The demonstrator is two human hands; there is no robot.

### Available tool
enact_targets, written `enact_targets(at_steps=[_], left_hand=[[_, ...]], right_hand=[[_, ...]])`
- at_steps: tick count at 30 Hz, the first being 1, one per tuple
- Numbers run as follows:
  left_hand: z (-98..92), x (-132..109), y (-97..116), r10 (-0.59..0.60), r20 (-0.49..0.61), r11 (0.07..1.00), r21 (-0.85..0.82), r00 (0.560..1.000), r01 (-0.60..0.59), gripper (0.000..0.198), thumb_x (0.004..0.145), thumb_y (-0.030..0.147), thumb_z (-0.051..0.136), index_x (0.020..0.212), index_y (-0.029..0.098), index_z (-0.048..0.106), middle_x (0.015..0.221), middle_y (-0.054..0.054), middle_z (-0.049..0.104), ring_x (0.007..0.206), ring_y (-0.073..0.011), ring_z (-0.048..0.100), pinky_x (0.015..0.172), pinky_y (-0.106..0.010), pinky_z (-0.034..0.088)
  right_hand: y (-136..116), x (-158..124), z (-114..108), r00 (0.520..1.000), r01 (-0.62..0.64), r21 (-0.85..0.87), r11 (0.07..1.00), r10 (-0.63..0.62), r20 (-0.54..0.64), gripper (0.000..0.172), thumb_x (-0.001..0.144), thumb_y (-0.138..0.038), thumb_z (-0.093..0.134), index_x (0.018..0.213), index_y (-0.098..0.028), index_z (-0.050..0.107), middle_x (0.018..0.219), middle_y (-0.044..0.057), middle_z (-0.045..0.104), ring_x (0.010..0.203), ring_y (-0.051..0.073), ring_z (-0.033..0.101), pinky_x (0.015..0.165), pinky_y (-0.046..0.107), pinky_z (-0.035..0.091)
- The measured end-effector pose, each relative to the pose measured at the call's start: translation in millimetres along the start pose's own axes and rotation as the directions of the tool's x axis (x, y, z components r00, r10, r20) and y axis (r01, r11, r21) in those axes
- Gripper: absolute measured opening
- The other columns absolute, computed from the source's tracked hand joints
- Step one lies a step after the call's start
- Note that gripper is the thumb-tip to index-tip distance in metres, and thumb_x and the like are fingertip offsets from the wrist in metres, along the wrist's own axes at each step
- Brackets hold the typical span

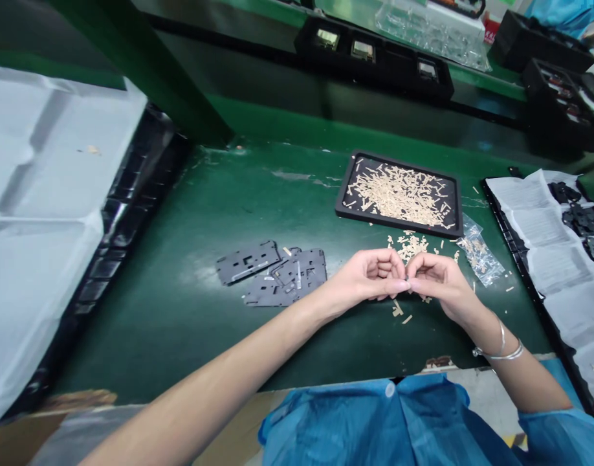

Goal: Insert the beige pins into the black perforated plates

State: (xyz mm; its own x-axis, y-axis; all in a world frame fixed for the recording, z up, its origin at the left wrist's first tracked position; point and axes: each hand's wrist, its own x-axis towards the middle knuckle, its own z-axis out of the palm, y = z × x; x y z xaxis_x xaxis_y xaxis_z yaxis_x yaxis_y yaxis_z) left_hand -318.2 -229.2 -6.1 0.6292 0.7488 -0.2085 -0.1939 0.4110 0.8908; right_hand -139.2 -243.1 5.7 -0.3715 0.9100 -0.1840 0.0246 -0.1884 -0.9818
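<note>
My left hand (378, 275) and my right hand (435, 279) meet fingertip to fingertip above the green bench. Both are closed in a pinch, thumbs touching. Something small and dark shows between the tips, too small to name. Just behind the hands lies a loose heap of small beige strips (412, 246), with a few more scattered beneath them. Farther back, a black tray (343, 208) holds a large pile of similar strips. Left of my left hand, several dark grey plates with cut-outs (304, 272) overlap one another on the bench.
A clear plastic bag (481, 255) with small pieces lies right of the tray. White-lined black trays flank the bench, one at left (59, 175) and one at right (544, 252) with dark parts. A raised shelf carries a black holder (394, 65); a green post (151, 65) stands back left.
</note>
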Motion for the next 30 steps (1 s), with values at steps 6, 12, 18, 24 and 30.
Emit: enact_targets(at_steps=[6,12,18,24,30], left_hand=[[-4.5,4,-7,-0.005,0.084,1.0,-0.003,0.996,0.006,0.037,0.064,0.04,0.082,0.069,0.014,0.056,0.053,0.005,0.054,0.045,-0.0043,0.044,0.043,-0.018,0.031],[-5.0,4,-3,-0.013,0.075,1.0,0.029,0.997,0.011,0.036,0.06,0.036,0.083,0.071,0.013,0.057,0.06,0.004,0.057,0.05,-0.005,0.045,0.048,-0.019,0.035],[-19.8,-21,32,0.167,-0.264,0.783,0.621,0.95,0.034,0.026,0.072,0.038,0.071,0.082,0.016,0.061,0.072,-0.001,0.06,0.068,-0.0147,0.054,0.063,-0.027,0.04],[-68.8,-83,53,0.289,-0.696,0.205,0.716,0.658,0.668,0.034,0.089,0.042,0.045,0.104,0.014,0.056,0.113,-0.015,0.061,0.106,-0.0332,0.058,0.087,-0.041,0.043],[-103.3,-116,37,0.193,-0.778,0.072,0.619,0.597,0.782,0.032,0.082,0.045,0.056,0.095,0.016,0.055,0.117,-0.017,0.052,0.115,-0.0361,0.052,0.093,-0.046,0.043]], right_hand=[[1,-2,0,0.993,-0.09,0.114,0.989,0.081,0.083,0.028,0.066,-0.038,0.082,0.067,-0.016,0.064,0.058,-0.003,0.057,0.049,0.007,0.045,0.045,0.019,0.033],[4,-2,-4,0.988,-0.111,0.152,0.982,0.092,0.121,0.025,0.064,-0.034,0.082,0.067,-0.017,0.065,0.058,-0.002,0.058,0.048,0.007,0.045,0.045,0.019,0.032],[4,3,-6,0.997,-0.077,0.166,0.983,0.073,0.028,0.024,0.062,-0.033,0.08,0.064,-0.017,0.062,0.059,-0.001,0.06,0.049,0.008,0.045,0.043,0.019,0.033],[3,6,-7,0.998,-0.069,0.224,0.972,0.07,0.002,0.018,0.063,-0.028,0.076,0.063,-0.017,0.061,0.056,-0.002,0.058,0.051,0.008,0.047,0.044,0.019,0.033],[3,5,-7,0.999,-0.049,0.215,0.975,0.045,0.022,0.016,0.065,-0.026,0.075,0.065,-0.017,0.061,0.056,-0.003,0.058,0.05,0.007,0.047,0.044,0.019,0.033]])
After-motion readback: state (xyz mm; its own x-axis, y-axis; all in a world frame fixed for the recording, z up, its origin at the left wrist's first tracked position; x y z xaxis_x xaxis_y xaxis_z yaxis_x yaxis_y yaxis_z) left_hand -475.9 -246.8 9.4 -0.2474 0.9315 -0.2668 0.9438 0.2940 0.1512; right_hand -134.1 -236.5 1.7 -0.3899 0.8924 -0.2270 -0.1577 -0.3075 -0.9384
